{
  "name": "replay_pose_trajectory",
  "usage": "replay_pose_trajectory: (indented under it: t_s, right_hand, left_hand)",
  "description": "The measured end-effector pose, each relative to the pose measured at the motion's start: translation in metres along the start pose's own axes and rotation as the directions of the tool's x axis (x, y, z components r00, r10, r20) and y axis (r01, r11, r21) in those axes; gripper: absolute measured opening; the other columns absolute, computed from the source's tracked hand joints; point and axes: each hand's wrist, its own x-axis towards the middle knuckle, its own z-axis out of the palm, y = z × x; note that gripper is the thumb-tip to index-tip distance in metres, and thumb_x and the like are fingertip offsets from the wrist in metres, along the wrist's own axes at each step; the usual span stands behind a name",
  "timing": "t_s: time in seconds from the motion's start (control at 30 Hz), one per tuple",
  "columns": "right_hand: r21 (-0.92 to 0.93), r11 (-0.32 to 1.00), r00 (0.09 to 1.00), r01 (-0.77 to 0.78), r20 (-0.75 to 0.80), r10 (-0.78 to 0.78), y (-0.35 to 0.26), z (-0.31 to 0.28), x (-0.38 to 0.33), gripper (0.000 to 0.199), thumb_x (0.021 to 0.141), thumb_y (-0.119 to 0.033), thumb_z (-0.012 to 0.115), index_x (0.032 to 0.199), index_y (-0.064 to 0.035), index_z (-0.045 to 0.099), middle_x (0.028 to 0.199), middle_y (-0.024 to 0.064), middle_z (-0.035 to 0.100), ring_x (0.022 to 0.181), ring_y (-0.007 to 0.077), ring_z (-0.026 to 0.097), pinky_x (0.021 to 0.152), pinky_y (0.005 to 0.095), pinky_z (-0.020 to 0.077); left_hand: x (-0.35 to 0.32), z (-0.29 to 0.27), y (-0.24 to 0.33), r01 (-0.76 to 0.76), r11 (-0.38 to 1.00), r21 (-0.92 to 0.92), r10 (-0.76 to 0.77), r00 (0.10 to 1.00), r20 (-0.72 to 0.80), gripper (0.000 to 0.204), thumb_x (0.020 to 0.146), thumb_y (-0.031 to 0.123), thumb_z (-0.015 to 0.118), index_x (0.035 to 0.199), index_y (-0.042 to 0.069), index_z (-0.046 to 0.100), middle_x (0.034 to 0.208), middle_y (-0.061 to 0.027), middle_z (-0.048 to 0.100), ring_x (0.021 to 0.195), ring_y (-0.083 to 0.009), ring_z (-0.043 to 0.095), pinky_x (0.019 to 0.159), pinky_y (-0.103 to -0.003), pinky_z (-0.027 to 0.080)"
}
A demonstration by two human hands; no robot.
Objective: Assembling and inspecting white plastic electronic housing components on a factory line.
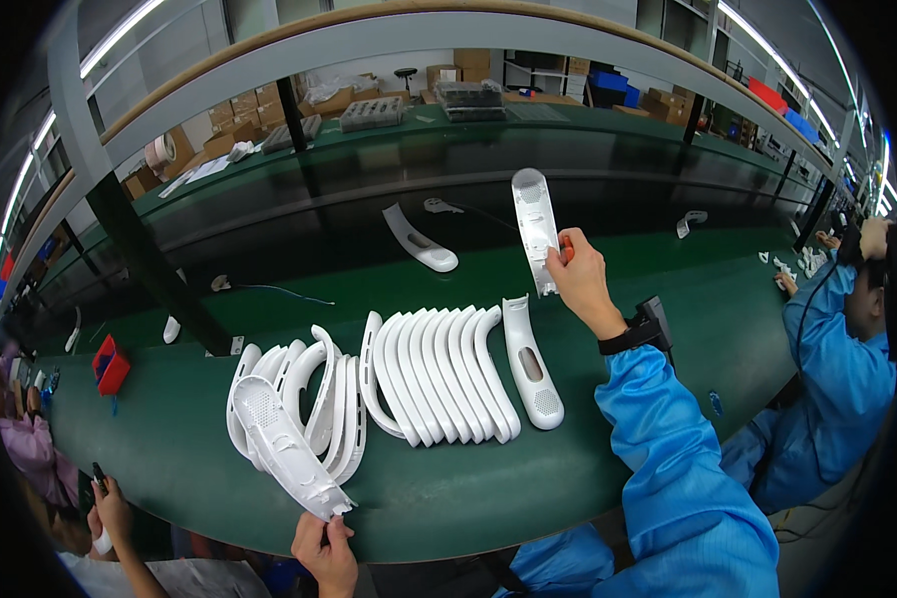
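Between the fingers of my left hand (pixel 326 554) is the lower end of a white curved plastic shell (pixel 279 439), tilted over a pile of like shells, its hollow inside facing up. Over the far part of the table my right hand (pixel 580 275) is closed on another white plastic shell (pixel 536 224), held nearly upright. A small orange thing (pixel 567 251) shows at the right fingers; its kind is unclear. Below that hand a single shell (pixel 533 369) with an oval slot lies beside a neat row of nested shells (pixel 439 374). The looser pile (pixel 344 419) lies left of the row.
On the dark conveyor belt (pixel 339 214) lie a shell (pixel 421 239) and a small white part with a cable (pixel 442 205). A red bin (pixel 110 366) stands left, near a dark post (pixel 159 259). Co-workers sit left and right; one in blue (pixel 837 329) is close by.
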Motion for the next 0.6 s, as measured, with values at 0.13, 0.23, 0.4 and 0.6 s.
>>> replay_pose_trajectory:
  t_s: [0.13,0.23,0.4,0.6]
  right_hand:
    - [0.004,1.000,1.000,-0.026,0.009,0.026,0.006,0.004,0.000,0.022,0.083,-0.017,0.065,0.097,-0.0031,0.056,0.077,0.0163,0.062,0.071,0.0346,0.063,0.065,0.0425,0.0489]
    - [-0.013,1.000,1.000,0.005,-0.006,-0.005,0.012,0.003,0.001,0.022,0.083,-0.016,0.065,0.097,-0.0032,0.055,0.078,0.0165,0.062,0.072,0.0353,0.063,0.065,0.0428,0.0488]
    - [-0.044,0.999,0.999,0.000,0.041,0.002,0.018,0.010,0.010,0.022,0.083,-0.017,0.064,0.098,-0.0032,0.056,0.078,0.0170,0.063,0.074,0.0381,0.063,0.067,0.0446,0.0485]
    - [-0.128,0.991,0.995,0.048,0.090,-0.037,0.035,0.023,0.032,0.021,0.083,-0.019,0.064,0.096,-0.0042,0.056,0.079,0.0176,0.064,0.078,0.0398,0.063,0.068,0.0467,0.0491]
  left_hand:
    - [0.000,-0.001,-0.002,-0.021,1.000,0.003,0.021,1.000,-0.018,0.015,0.088,-0.001,0.055,0.074,-0.002,0.059,0.067,-0.0111,0.056,0.060,-0.0251,0.053,0.057,-0.035,0.041]
    - [-0.005,0.001,-0.014,0.108,0.994,-0.014,-0.107,0.991,0.079,0.010,0.086,0.005,0.060,0.092,-0.002,0.064,0.085,-0.0152,0.062,0.077,-0.0286,0.059,0.069,-0.036,0.047]
    - [-0.004,0.012,-0.021,0.061,0.992,-0.108,-0.064,0.997,-0.030,0.009,0.088,-0.004,0.053,0.089,-0.009,0.061,0.074,-0.0071,0.055,0.054,-0.0099,0.051,0.049,-0.023,0.040]
    - [-0.006,0.011,-0.019,0.069,0.991,-0.111,-0.074,0.996,-0.040,0.008,0.087,-0.004,0.054,0.088,-0.009,0.061,0.074,-0.0074,0.055,0.053,-0.0102,0.052,0.049,-0.023,0.039]
